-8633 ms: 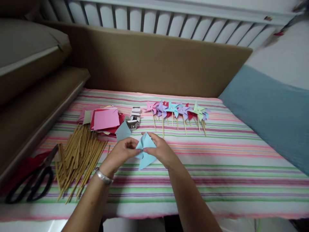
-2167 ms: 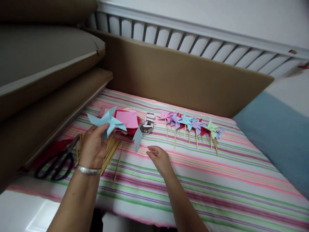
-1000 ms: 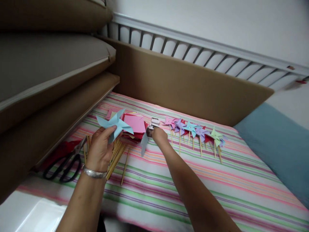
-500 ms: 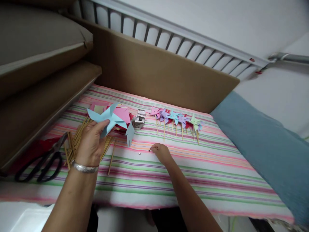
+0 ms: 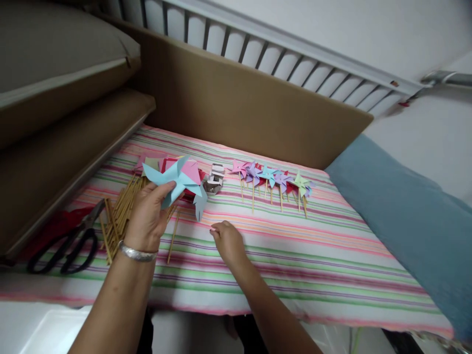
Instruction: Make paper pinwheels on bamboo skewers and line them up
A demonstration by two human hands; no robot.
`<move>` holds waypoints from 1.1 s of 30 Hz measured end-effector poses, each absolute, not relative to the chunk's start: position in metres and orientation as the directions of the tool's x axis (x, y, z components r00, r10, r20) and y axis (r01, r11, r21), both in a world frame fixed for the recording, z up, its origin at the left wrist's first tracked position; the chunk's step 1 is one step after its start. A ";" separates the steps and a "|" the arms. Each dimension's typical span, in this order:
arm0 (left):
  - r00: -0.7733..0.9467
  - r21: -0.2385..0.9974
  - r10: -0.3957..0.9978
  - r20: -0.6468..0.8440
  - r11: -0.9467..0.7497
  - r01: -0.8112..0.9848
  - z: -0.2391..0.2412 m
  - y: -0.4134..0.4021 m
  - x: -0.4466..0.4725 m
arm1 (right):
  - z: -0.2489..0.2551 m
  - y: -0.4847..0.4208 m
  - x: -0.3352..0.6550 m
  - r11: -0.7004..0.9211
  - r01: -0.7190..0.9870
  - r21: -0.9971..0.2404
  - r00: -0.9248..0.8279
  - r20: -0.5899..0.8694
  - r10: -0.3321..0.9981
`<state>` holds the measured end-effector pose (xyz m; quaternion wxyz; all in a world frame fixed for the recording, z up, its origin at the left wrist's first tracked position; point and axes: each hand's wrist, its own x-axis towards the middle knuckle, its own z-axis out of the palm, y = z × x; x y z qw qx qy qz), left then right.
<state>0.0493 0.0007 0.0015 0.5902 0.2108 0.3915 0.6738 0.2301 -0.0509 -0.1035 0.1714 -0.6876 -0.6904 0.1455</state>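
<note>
My left hand is closed on a light-blue paper pinwheel, thumb pressed near its centre, above the table at left. The pinwheel has no stick on it. My right hand is low over the cloth, right of the pinwheel, its fingertips pinched together. Whatever is between those fingertips is too small to make out. Beneath the pinwheel and just behind it lie pink and red paper pieces. Close by on the right sits a clear container with small dark contents. A single wooden stick lies between my hands.
Finished pinwheels on sticks lie in a row at the back right. Several wooden sticks are heaped at left, beside black-handled scissors. A striped cloth covers the table. A brown board stands behind, and a blue cloth hangs at right.
My right hand has moved left to where a small shiny piece lay on the cloth; that piece no longer shows. My left hand still holds the pinwheel, and the view has shifted slightly.
</note>
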 end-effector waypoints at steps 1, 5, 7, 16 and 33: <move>-0.202 0.777 0.963 -0.179 0.012 -0.630 0.002 0.000 0.050 | -0.106 -0.048 0.227 0.025 0.912 -0.409 -0.013 0.032 0.999; -0.178 0.768 0.964 -0.197 0.040 -0.639 0.002 -0.001 0.050 | -0.114 -0.041 0.225 0.095 0.940 -0.328 -0.091 0.029 0.995; -0.173 0.768 0.964 -0.204 0.048 -0.638 0.000 0.000 0.050 | -0.115 -0.039 0.226 0.119 0.947 -0.300 -0.116 0.029 0.993; -0.164 0.770 0.957 -0.241 0.085 -0.633 -0.005 0.001 0.052 | -0.108 -0.025 0.233 0.155 0.939 -0.309 -0.166 -0.009 0.986; -0.173 0.779 0.963 -0.205 0.054 -0.624 -0.002 0.002 0.052 | -0.122 -0.046 0.235 0.281 0.934 -0.219 -0.259 0.125 0.958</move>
